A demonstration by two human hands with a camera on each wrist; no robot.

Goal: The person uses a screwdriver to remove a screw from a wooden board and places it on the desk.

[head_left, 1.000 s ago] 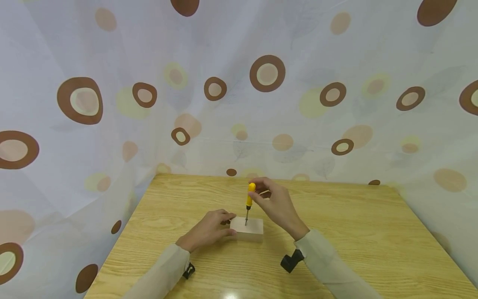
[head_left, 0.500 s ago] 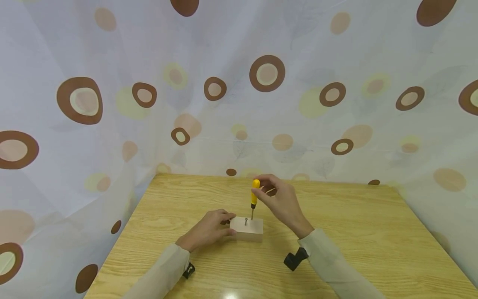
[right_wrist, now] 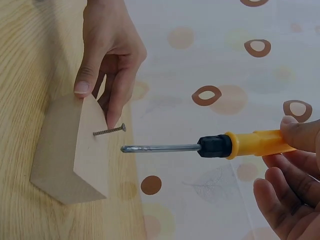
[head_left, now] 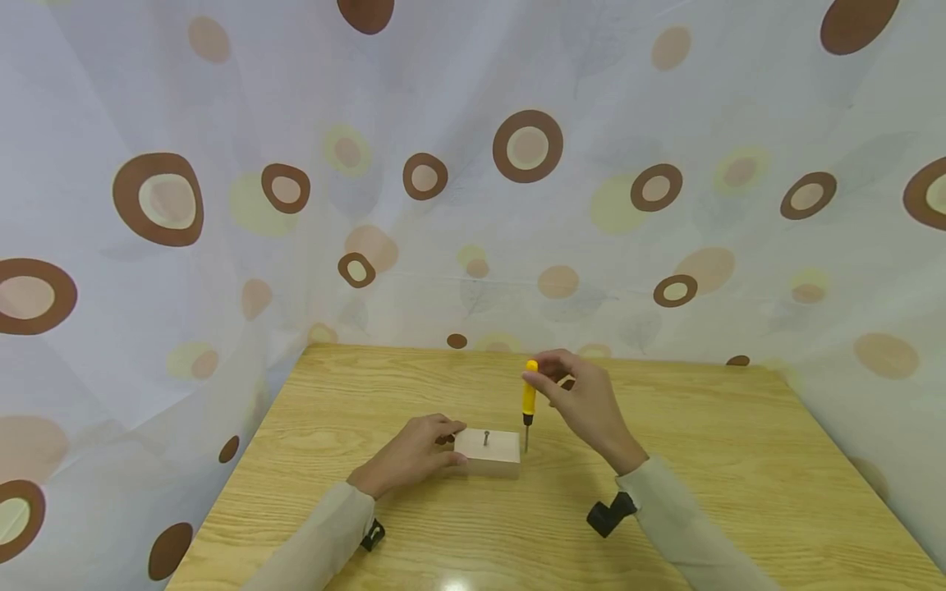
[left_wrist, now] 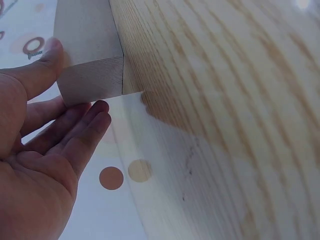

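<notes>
A pale wooden block (head_left: 498,466) lies on the table, its left end held by my left hand (head_left: 405,456). The thumb is on the near side and the fingers are at the far side, as the left wrist view (left_wrist: 50,130) also shows. From the block's top face a screw (right_wrist: 107,131) sticks up, with much of its threaded shank exposed. My right hand (head_left: 584,402) pinches the yellow handle of a screwdriver (right_wrist: 250,144) between thumb and fingers. The screwdriver points down just right of the block, its tip apart from the screw.
The wood-grain table (head_left: 665,492) extends on both sides of the block. A white sheet (head_left: 473,222) with brown and beige circles hangs behind the table and along its sides. Black wrist mounts (head_left: 611,514) are strapped below both sleeves.
The screwdriver has come off the screw head and moved right with my right hand, past the block's right end. My left hand and the block have stayed in place.
</notes>
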